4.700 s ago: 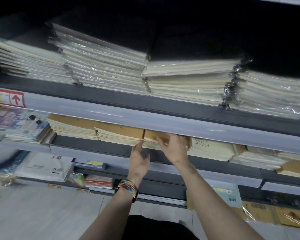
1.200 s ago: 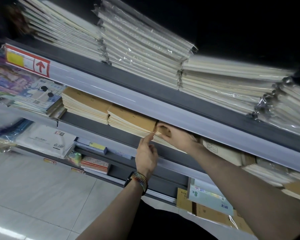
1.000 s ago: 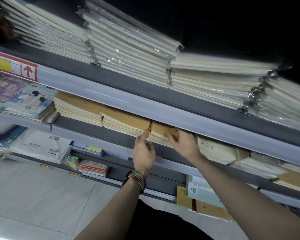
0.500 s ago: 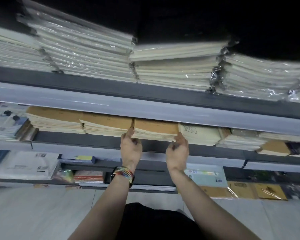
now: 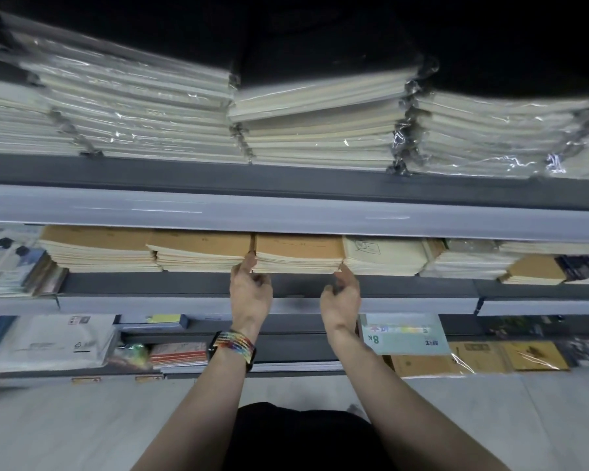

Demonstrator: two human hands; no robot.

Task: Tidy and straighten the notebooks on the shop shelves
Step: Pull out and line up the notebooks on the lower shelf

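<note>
A stack of brown-covered notebooks [image 5: 298, 253] lies on the middle shelf [image 5: 184, 283], between a similar brown stack [image 5: 201, 249] on its left and a cream stack [image 5: 385, 254] on its right. My left hand [image 5: 250, 292], with a striped band on the wrist, touches the stack's front left corner with its forefinger. At the front right corner my right hand [image 5: 340, 297] touches the stack with its forefinger. The other fingers of both hands are loosely curled and hold nothing.
The top shelf [image 5: 286, 185] carries plastic-wrapped piles of pale notebooks [image 5: 143, 124]. More brown and cream stacks [image 5: 531, 270] and magazines [image 5: 7, 260] fill the middle shelf. The bottom shelf holds white packets [image 5: 51, 341], a green pad [image 5: 405, 334] and brown books. The tiled floor [image 5: 82, 419] lies below.
My right hand has come off the top of the brown stack and moved to its front right corner. The left hand stays at the left corner. The view has levelled out.
</note>
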